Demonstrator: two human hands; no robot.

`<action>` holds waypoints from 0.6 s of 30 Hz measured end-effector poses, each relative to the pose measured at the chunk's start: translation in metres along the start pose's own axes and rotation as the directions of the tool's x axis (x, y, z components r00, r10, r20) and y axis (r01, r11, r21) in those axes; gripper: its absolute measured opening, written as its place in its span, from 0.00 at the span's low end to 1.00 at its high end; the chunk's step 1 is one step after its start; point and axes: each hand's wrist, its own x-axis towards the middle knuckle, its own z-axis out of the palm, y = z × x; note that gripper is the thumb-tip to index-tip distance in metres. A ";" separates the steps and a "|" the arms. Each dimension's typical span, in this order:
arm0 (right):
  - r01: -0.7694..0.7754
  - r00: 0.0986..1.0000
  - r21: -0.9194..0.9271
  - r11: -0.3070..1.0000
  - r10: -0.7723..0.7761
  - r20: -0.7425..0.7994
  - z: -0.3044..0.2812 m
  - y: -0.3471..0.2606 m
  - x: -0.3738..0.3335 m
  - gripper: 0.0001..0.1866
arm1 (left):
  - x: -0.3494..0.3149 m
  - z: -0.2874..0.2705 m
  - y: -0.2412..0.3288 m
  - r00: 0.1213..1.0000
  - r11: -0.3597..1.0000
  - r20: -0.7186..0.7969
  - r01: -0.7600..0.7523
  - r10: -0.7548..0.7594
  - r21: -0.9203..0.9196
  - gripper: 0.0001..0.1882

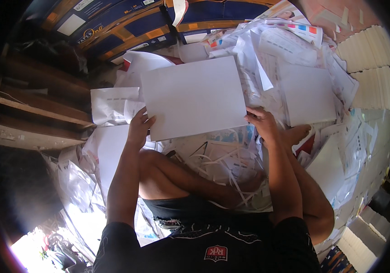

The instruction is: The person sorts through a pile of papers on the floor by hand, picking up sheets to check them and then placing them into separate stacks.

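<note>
A stack of white paper (195,98) is held up in front of me, tilted slightly, its top sheet blank. My left hand (139,127) grips its near left corner, thumb on top and fingers underneath. At the right edge my right hand (263,122) pinches the stack between thumb and fingers. How thick the stack is cannot be made out well, and its underside is hidden. Below it, narrow white paper strips (231,161) lie tangled between my crossed legs. Another white stack of sheets (307,98) lies to the right, over loose printed papers.
Dark blue cartons (127,27) line the far side. A wooden pallet (40,107) stands at the left. Crumpled printed sheets (288,45) pile up at the far right, beside cream paper blocks (377,68). Clear plastic wrapping (79,186) lies near my left knee.
</note>
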 end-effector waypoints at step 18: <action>-0.061 0.998 0.001 0.998 0.061 0.035 0.003 -0.004 0.001 0.21 | -0.004 -0.005 -0.008 0.985 0.965 -0.038 -0.159 0.170 0.210 0.31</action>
